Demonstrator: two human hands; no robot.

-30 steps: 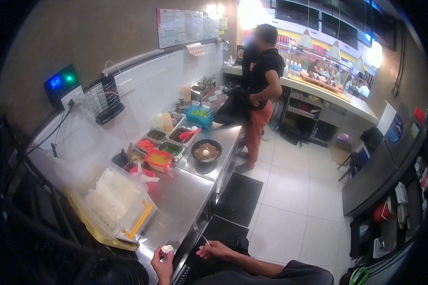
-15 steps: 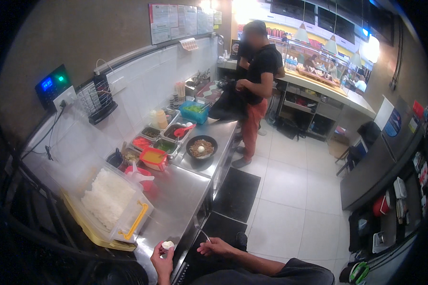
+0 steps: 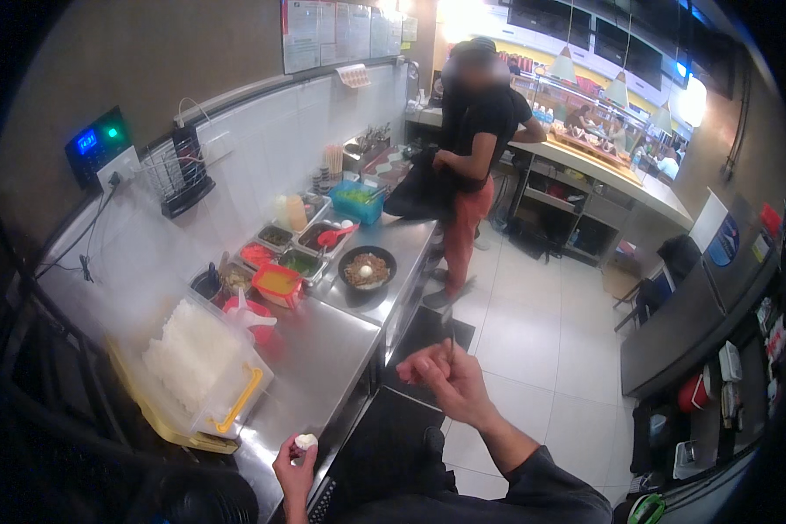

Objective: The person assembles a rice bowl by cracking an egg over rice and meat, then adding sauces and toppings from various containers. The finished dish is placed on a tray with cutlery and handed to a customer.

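Low at the counter's front edge, my left hand [image 3: 295, 470] pinches a small white piece of boiled egg [image 3: 306, 442] between thumb and fingertips. My right hand [image 3: 445, 377] is raised over the floor side, closed round the handle of a slim metal utensil [image 3: 450, 327]. Its head points up and away, too smeared by motion to name. Farther along the counter stands a black bowl [image 3: 394, 267] of brown topping with a white egg piece in the middle, apart from both hands.
A clear bin [image 3: 251, 371] of rice with a yellow handle stands at the left. Beyond it are a red container [image 3: 281, 291] of yellow liquid, metal trays of food and a blue tub [image 3: 355, 208]. A person in black [image 3: 480, 131] stands at the counter's far end.
My right hand has risen and moved forward and to the right, swinging the utensil upright. My left hand stays low with the egg piece, shifted slightly. The person's arm farther back now reaches right.
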